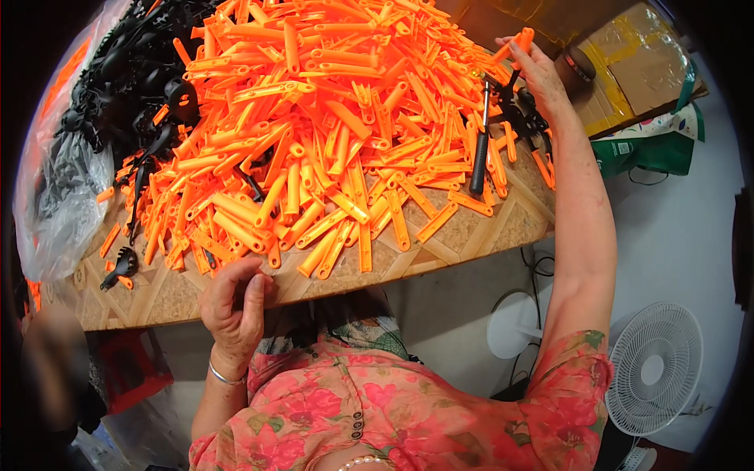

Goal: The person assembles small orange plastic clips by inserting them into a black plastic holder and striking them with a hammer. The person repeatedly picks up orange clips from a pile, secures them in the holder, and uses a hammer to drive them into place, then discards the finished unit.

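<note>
My right hand is closed on an orange plastic handle, raised at the far right of the table; a dark shaft shows beneath the fingers. Close below it lie black utensil parts and a tool with a black grip and metal shaft, its head partly hidden. At the table's front edge my left hand is loosely curled, the thumb apart from the fingers, and I see nothing in it. Just beyond it spreads a big heap of orange plastic handles. A small black fork-like head lies left of that hand.
Black utensil heads are piled at the far left, beside clear plastic bagging. Cardboard boxes and a green bag stand at the right. A white fan is on the floor near my right elbow. A red stool stands lower left.
</note>
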The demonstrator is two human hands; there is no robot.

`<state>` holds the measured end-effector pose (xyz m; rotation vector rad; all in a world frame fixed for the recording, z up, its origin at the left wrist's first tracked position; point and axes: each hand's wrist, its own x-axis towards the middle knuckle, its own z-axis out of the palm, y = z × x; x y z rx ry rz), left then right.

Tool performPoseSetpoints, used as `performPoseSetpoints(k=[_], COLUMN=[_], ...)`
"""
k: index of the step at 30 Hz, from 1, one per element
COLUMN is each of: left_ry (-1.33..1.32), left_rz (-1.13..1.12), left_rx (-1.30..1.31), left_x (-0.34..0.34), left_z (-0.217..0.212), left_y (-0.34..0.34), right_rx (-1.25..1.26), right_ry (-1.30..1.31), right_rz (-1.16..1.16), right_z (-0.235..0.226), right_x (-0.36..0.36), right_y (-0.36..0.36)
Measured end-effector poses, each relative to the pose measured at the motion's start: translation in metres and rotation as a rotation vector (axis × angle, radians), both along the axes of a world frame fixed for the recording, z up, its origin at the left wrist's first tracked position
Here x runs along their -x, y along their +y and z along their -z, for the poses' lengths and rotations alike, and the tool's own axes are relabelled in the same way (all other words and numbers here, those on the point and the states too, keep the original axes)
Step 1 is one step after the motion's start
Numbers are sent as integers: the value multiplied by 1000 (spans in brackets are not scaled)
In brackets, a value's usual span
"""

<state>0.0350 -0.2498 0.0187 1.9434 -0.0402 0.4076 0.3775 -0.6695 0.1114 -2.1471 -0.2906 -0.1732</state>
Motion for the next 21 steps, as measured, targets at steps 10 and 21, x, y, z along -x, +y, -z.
performPoseSetpoints(k=[10,21], left_ry=[-65,-80], left_rz=[12,9], left_rx=[-82,-178], left_x=[-7,-9], left_z=[-10,-10], left_y=[-1,-3], right_rx=[911,1150], right_ry=[164,78], right_rz=[184,-83], right_z=[70,51], right_x=[-82,-71], right_y=[-128,-100])
